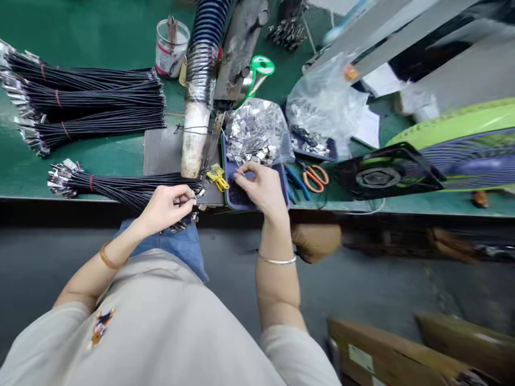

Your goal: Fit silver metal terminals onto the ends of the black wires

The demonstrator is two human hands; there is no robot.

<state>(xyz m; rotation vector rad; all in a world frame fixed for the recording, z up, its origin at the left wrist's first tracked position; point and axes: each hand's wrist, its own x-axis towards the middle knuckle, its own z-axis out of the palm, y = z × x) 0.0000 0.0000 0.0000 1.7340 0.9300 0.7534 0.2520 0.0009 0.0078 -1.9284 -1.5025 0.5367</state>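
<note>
My left hand (171,206) is closed at the table's front edge, pinching the end of a black cable by the fingertips. Beside it lies a bundle of black cables (116,185) with metal connector ends, tied with a red band. My right hand (259,187) is over the blue tray (228,199), thumb and fingers pinched together on a small, thin piece too tiny to name. Small silvery metal parts (259,154) lie in a clear bag in that tray. A yellow clip (218,177) sits between my hands, near a soldering iron (210,145) pointing downward.
Three cable bundles (96,99) lie at the left. A taped flexible hose (197,107) hangs down beside a metal arm and a solder spool (257,78). Right of the tray are orange-handled pliers (316,178), blue-handled pliers (296,185) and a green fan (462,145). A tin (163,56) stands behind.
</note>
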